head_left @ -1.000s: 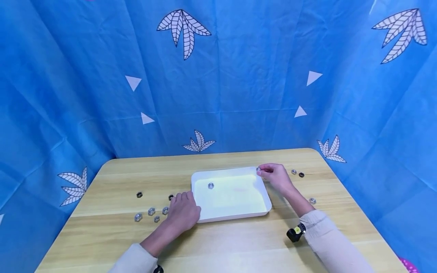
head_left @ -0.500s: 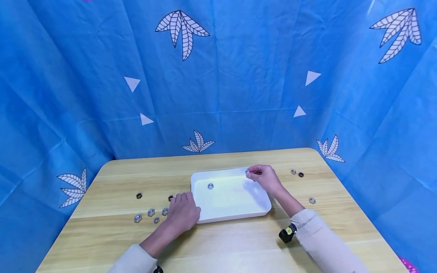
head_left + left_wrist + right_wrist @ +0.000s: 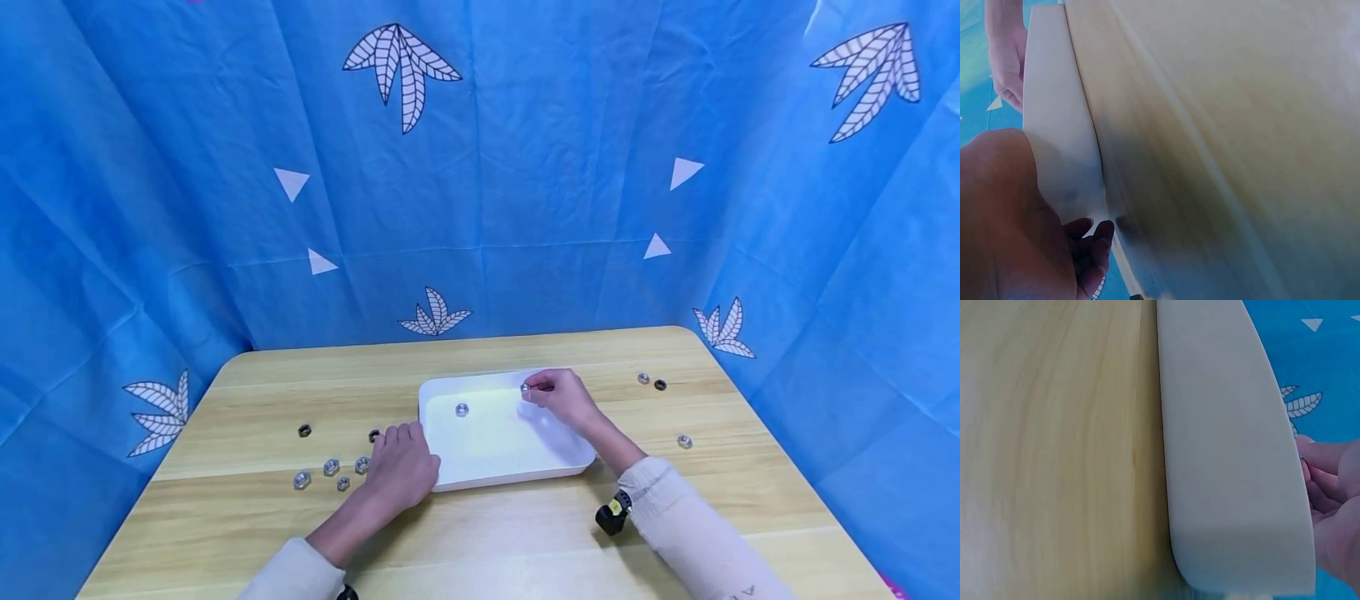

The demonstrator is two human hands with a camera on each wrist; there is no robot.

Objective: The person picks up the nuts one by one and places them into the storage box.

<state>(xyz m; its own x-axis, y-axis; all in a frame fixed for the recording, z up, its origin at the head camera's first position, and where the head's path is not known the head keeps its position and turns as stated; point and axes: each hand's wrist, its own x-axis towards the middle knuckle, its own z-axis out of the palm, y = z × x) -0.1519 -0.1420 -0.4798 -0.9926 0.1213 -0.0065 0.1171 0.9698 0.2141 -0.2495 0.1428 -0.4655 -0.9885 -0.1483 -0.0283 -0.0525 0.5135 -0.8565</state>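
A white rectangular tray [image 3: 495,446] lies on the wooden table, with one silver hex nut [image 3: 462,410] inside near its back left. My left hand [image 3: 405,464] holds the tray's left side near the front corner; in the left wrist view its fingers [image 3: 1102,240] curl at the tray's end. Over the tray's back right part, my right hand [image 3: 564,400] pinches a small silver nut [image 3: 525,387] between thumb and fingertips. The right wrist view has the tray wall [image 3: 1235,450] covering part of that hand, and the nut is mostly hidden there.
Several silver nuts [image 3: 331,467] and two black nuts [image 3: 304,431] lie left of the tray, some close beside my left hand. On the right are two silver nuts [image 3: 685,442] and a black nut [image 3: 660,385]. A blue patterned curtain [image 3: 555,183] stands behind the table [image 3: 525,550].
Carrying the pinched nut, my right hand has moved left and slightly toward me, from the tray's back right corner to over its inside. My left hand stays on the tray.
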